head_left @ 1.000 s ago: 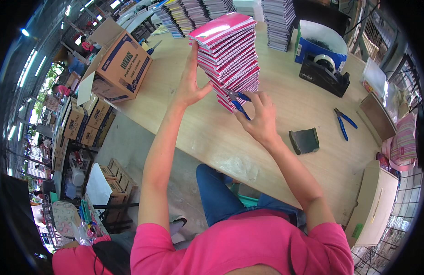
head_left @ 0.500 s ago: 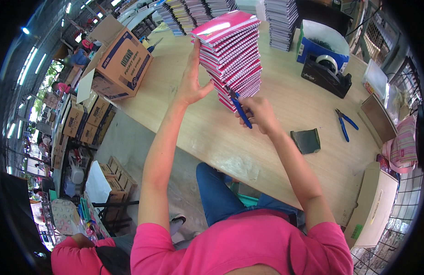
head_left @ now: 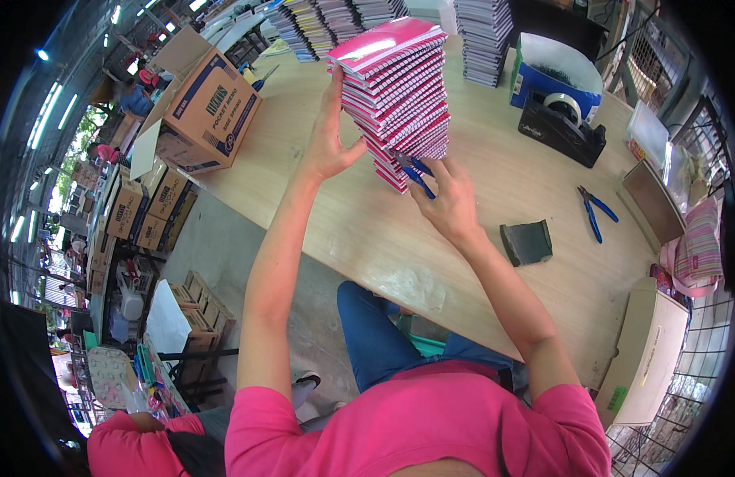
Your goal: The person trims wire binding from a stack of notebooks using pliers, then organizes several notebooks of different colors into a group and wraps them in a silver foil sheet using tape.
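A tall stack of pink spiral notebooks stands on the wooden table. My left hand lies flat against the stack's left side, fingers spread and pointing up. My right hand is at the foot of the stack on its right side and grips a blue-handled tool whose tip touches the lower notebooks. The bottom notebooks are partly hidden behind my right hand.
Blue-handled pliers and a dark pad lie right of my hand. A black tape dispenser and a blue bin stand behind. More notebook stacks line the far edge. An open cardboard box sits at the left.
My right hand has taken the blue-handled tool up against the base of the stack and shifted slightly. The left hand stays pressed on the stack's left side.
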